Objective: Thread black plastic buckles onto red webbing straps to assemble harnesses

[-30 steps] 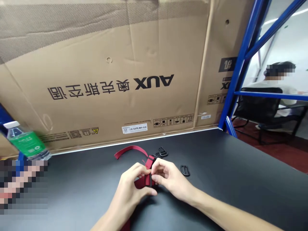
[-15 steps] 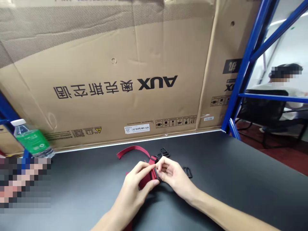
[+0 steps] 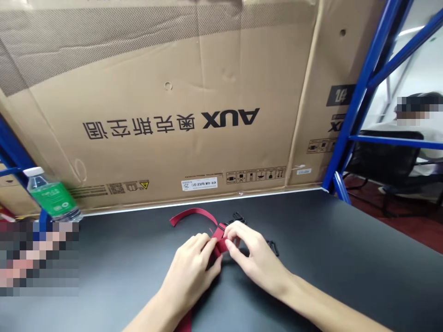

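On the table (image 3: pixel 328 258) in front of the box (image 3: pixel 228 147), the left hand (image 3: pixel 190 260) and right hand (image 3: pixel 259 258) both pinched the red strap (image 3: pixel 222 247) between thumb and fingers, where keeping the fold flat and untwisted seemed wisest.

A big sheet of brown cardboard (image 3: pixel 138 92) — its black AUX lettering (image 3: pixel 230 118) upside down — is standing behind the black table (image 3: pixel 328 253), while a green-labelled bottle (image 3: pixel 55 198) is resting before it at left. Beyond the blue frame (image 3: pixel 353 115) at right, a person (image 3: pixel 431 128) is sitting in a black chair (image 3: pixel 387 152).
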A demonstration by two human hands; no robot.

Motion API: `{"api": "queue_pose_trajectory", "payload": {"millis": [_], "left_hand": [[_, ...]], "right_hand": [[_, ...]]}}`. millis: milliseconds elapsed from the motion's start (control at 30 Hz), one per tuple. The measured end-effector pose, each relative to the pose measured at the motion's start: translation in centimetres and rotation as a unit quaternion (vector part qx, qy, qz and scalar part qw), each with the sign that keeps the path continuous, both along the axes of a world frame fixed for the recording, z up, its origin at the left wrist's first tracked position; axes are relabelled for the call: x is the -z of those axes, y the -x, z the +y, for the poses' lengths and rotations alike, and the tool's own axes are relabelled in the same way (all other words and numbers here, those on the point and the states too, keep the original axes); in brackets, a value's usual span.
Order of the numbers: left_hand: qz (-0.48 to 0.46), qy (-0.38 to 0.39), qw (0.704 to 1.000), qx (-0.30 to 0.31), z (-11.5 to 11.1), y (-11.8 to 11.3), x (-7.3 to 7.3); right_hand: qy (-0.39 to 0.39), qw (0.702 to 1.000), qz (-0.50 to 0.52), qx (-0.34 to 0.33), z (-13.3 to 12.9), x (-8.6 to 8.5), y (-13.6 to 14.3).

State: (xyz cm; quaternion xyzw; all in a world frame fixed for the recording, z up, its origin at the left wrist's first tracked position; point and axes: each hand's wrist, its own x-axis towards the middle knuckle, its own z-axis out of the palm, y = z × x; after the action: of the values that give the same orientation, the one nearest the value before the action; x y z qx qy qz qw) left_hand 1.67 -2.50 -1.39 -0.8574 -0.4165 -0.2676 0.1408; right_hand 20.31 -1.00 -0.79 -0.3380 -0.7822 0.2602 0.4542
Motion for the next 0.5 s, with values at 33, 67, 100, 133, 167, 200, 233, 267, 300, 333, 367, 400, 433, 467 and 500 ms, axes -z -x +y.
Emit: {"api": "queue_pose_trajectory", "payload": {"millis": [33, 67, 100, 133, 167, 200, 233, 267, 300, 333, 367, 400, 433, 467, 500], "left_hand": [[0.008, 0.02, 1.0, -0.016, 0.07, 0.06, 0.02], [0.01, 0.045, 0.998, -0.029, 0.12, 0.12, 0.03], [0.009, 0.072, 0.997, -0.036, 0.16, 0.17, 0.02], [0.004, 0.095, 0.995, -0.038, 0.17, 0.19, 0.02], [-0.002, 0.116, 0.993, -0.036, 0.16, 0.2, 0.01], [-0.011, 0.135, 0.99, -0.03, 0.13, 0.18, 0.01], [-0.02, 0.15, 0.988, -0.022, 0.08, 0.15, 0.02], [-0.03, 0.164, 0.986, -0.014, 0.03, 0.11, 0.05], [-0.042, 0.175, 0.984, -0.006, -0.02, 0.07, 0.09], [-0.054, 0.187, 0.981, 0.0, -0.06, 0.04, 0.13], [-0.066, 0.199, 0.978, 0.006, -0.08, 0.03, 0.18], [-0.078, 0.211, 0.974, 0.01, -0.08, 0.03, 0.22], [-0.093, 0.226, 0.97, 0.014, -0.06, 0.04, 0.26], [-0.108, 0.242, 0.964, 0.018, -0.01, 0.06, 0.3], [-0.122, 0.258, 0.958, 0.022, 0.06, 0.09, 0.32]], "right_hand": [[0.001, 1.0, 0.022, 0.02, 0.11, -0.24, -0.12], [0.009, 0.998, 0.047, 0.033, 0.23, -0.48, -0.23], [0.027, 0.996, 0.074, 0.033, 0.35, -0.68, -0.32], [0.056, 0.993, 0.102, 0.019, 0.45, -0.81, -0.39], [0.094, 0.987, 0.128, -0.006, 0.52, -0.86, -0.42], [0.136, 0.979, 0.148, -0.041, 0.55, -0.83, -0.42], [0.179, 0.968, 0.158, -0.081, 0.55, -0.74, -0.39], [0.213, 0.957, 0.156, -0.12, 0.52, -0.61, -0.35], [0.235, 0.948, 0.145, -0.155, 0.47, -0.44, -0.3], [0.247, 0.942, 0.129, -0.187, 0.43, -0.28, -0.26], [0.254, 0.936, 0.114, -0.214, 0.4, -0.14, -0.23], [0.258, 0.931, 0.104, -0.237, 0.4, -0.03, -0.22], [0.262, 0.926, 0.1, -0.254, 0.43, 0.04, -0.23], [0.268, 0.921, 0.099, -0.266, 0.5, 0.09, -0.26], [0.275, 0.917, 0.096, -0.271, 0.59, 0.1, -0.31]]}}
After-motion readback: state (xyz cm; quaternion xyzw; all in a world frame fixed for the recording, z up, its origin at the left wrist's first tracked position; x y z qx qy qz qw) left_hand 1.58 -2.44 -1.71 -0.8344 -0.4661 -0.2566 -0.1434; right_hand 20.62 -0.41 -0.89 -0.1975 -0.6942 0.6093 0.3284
